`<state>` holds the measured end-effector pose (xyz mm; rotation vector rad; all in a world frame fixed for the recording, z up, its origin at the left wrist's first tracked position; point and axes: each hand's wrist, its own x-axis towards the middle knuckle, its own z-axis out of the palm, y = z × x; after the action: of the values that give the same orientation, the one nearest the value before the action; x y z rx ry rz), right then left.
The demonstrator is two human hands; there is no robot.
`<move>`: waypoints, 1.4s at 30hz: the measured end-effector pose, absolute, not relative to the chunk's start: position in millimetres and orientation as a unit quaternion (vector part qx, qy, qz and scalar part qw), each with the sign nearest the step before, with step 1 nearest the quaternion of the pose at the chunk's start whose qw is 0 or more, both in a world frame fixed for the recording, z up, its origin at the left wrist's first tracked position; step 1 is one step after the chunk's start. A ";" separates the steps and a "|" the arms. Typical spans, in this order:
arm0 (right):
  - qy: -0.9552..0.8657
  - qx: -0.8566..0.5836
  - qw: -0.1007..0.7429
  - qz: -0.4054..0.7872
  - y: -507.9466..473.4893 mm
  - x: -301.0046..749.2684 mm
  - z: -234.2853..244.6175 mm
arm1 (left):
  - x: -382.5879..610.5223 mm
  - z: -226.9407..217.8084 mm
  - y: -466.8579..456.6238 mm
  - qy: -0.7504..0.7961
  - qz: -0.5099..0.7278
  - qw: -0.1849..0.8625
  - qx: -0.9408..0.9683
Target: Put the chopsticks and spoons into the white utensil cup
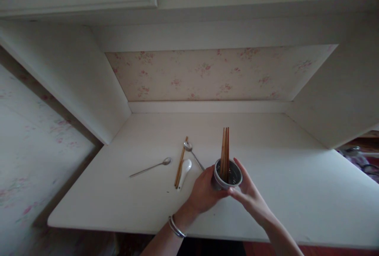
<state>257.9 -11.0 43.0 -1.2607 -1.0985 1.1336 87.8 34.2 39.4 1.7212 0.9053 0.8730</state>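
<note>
Between my two hands is a round metal utensil holder (218, 181) with several wooden chopsticks (225, 149) standing in it. My left hand (204, 192) wraps round its left side. On the right side, my right hand (247, 192) grips it with thumb and fingers near the rim. Left of the holder, a long-handled metal spoon (188, 145) lies with its handle end by my left hand. A white soup spoon (185, 168) rests beside a pair of chopsticks (179, 167). Farther left lies another long-handled metal spoon (166, 161).
Everything lies on a white desktop (281, 161) with side panels and a back ledge (207, 106). Overhead runs a white shelf (237, 5) holding various items. Dark clutter (358, 155) shows past the right edge.
</note>
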 end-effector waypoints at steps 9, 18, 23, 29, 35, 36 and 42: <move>-0.482 -0.594 0.524 0.373 -7.1 243.0 23.4 | 80.6 42.4 25.1 0.370 0.387 0.447 0.716; -0.471 -0.603 0.535 0.359 -6.7 242.8 -0.9 | 12.0 73.4 71.8 0.579 0.242 0.217 0.748; -0.476 -0.594 0.536 0.364 -6.9 243.3 0.8 | 5.3 64.9 112.5 0.629 0.140 0.163 0.747; -0.477 -0.602 0.532 0.356 -6.8 244.1 -3.0 | 8.2 46.8 130.0 0.656 0.086 0.162 0.732; -0.481 -0.603 0.525 0.360 -7.3 245.1 -3.9 | 4.5 49.7 143.3 0.675 0.048 0.197 0.709; -0.480 -0.604 0.525 0.360 -7.4 245.0 -3.2 | 3.7 50.7 145.2 0.674 0.045 0.210 0.707; -0.473 -0.606 0.528 0.360 -6.7 243.4 -1.0 | -9.0 57.4 152.4 0.655 0.057 0.300 0.691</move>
<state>243.4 -6.7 -1.0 -1.4482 -1.1313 0.8608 -9.0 152.4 57.4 1.8347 1.7375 0.1507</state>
